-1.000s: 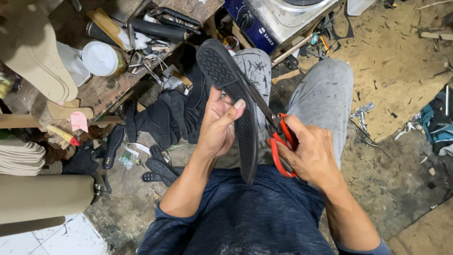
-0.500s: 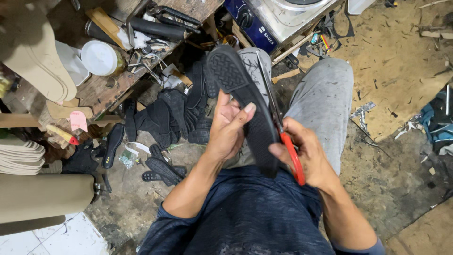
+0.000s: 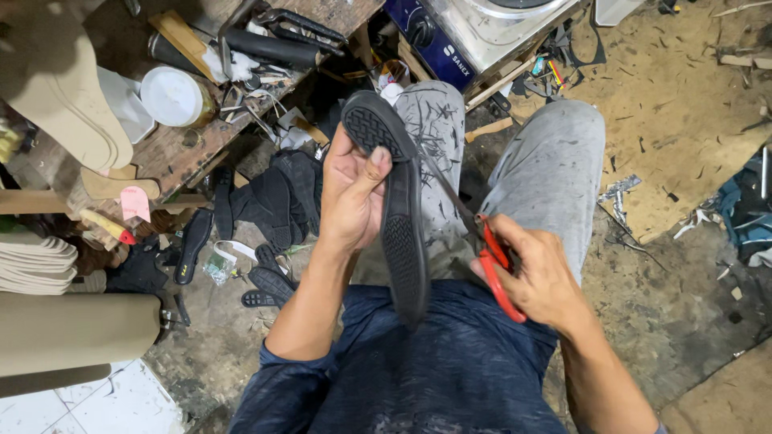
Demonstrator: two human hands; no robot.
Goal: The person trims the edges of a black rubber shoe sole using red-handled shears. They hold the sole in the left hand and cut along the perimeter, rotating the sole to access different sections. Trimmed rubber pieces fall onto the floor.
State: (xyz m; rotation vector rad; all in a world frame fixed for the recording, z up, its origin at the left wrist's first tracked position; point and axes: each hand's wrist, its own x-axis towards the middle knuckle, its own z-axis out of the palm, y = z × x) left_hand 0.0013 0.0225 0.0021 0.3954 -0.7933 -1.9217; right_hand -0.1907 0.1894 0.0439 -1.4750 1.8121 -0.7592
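Note:
My left hand (image 3: 351, 193) grips a black rubber shoe sole (image 3: 400, 233) by its toe end, tread side showing, held upright over my lap. My right hand (image 3: 540, 275) is closed on red-handled scissors (image 3: 492, 257). Their dark blades reach up and left along the sole's right edge. I sit with grey trousers (image 3: 555, 173) and a dark blue shirt below the hands.
A cluttered wooden bench (image 3: 173, 153) at upper left carries a white lidded tub (image 3: 170, 96), tools and tan insoles (image 3: 60, 88). More black soles (image 3: 193, 245) and black fabric lie on the floor. A blue and metal appliance (image 3: 482, 36) stands ahead; brown board (image 3: 683, 120) covers the right floor.
The sole has turned so its tread faces me more squarely. My right hand with the scissors has shifted slightly down and right along the sole's edge.

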